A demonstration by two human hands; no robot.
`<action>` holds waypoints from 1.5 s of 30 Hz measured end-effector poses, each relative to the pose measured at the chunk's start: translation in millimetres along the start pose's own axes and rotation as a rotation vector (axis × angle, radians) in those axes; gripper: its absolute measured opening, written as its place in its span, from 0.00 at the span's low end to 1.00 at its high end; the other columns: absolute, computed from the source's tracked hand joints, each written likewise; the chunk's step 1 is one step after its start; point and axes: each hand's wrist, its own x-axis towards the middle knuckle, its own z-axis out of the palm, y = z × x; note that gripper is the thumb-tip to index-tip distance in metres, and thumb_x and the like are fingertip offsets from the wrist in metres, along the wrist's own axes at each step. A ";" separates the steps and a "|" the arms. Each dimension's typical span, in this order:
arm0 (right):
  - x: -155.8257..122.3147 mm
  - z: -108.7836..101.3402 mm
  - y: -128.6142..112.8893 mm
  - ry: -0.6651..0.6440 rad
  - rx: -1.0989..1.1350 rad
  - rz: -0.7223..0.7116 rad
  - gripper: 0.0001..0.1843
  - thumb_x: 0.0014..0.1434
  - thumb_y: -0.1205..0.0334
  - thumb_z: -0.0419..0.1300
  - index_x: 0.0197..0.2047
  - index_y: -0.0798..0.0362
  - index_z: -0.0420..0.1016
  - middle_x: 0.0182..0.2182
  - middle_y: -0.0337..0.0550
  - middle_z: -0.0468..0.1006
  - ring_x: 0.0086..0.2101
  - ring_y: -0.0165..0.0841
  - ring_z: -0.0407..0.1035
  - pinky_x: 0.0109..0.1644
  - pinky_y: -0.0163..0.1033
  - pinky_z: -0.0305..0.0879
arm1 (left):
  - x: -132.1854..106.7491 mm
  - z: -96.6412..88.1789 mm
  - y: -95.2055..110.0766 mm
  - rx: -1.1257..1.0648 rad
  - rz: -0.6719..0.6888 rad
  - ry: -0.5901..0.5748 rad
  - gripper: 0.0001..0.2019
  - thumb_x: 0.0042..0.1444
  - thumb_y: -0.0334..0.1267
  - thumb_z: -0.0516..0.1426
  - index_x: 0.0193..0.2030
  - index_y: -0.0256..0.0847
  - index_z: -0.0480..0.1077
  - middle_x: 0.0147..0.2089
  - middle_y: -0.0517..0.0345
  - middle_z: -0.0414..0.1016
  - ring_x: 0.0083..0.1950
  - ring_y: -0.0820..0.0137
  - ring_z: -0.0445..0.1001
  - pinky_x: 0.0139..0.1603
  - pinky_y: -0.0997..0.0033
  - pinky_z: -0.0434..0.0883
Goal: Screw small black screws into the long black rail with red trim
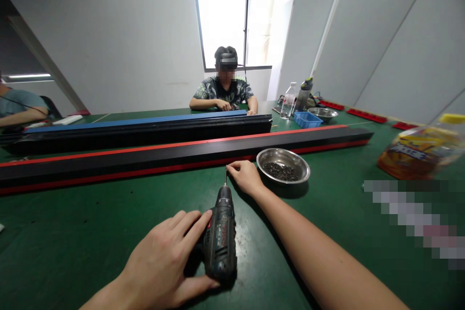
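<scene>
My left hand [165,254] wraps around the body of a dark cordless screwdriver [220,237] that points away from me. Its bit tip [225,174] reaches the near edge of a long black rail with red trim [145,160]. My right hand [245,177] is pinched at the bit tip, fingers pressed together on something too small to make out. A steel bowl of small dark screws [283,165] stands just right of that hand.
A second long rail with a blue top [138,128] lies behind the first. A person sits at the table's far side [223,89], and another person's arm [22,114] shows at left. Bottles [288,100], a blue tray [307,119], another bowl [322,114] and a yellow packet [417,152] lie at right.
</scene>
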 end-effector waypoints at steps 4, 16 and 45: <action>-0.3 -0.7 -0.5 -0.011 -0.021 -0.006 0.13 0.69 0.57 0.62 0.44 0.49 0.90 0.43 0.46 0.89 0.45 0.40 0.82 0.51 0.37 0.71 | 0.3 0.0 0.3 0.000 0.002 0.004 0.44 0.60 0.66 0.62 0.73 0.37 0.61 0.59 0.42 0.78 0.51 0.53 0.78 0.51 0.55 0.77; -1.8 -3.4 -4.0 -0.017 -0.037 -0.020 0.16 0.69 0.57 0.60 0.41 0.51 0.90 0.39 0.46 0.89 0.41 0.38 0.82 0.47 0.35 0.69 | 0.3 -1.0 1.3 -0.018 -0.005 -0.008 0.45 0.60 0.66 0.63 0.74 0.39 0.59 0.60 0.43 0.77 0.51 0.53 0.78 0.51 0.55 0.76; -3.5 -5.7 -4.5 -0.035 0.142 -0.040 0.13 0.63 0.61 0.62 0.45 0.50 0.89 0.43 0.42 0.89 0.39 0.37 0.83 0.50 0.38 0.76 | -0.6 0.4 0.5 -0.021 -0.028 -0.022 0.45 0.58 0.67 0.63 0.73 0.39 0.61 0.60 0.43 0.77 0.52 0.53 0.77 0.52 0.55 0.76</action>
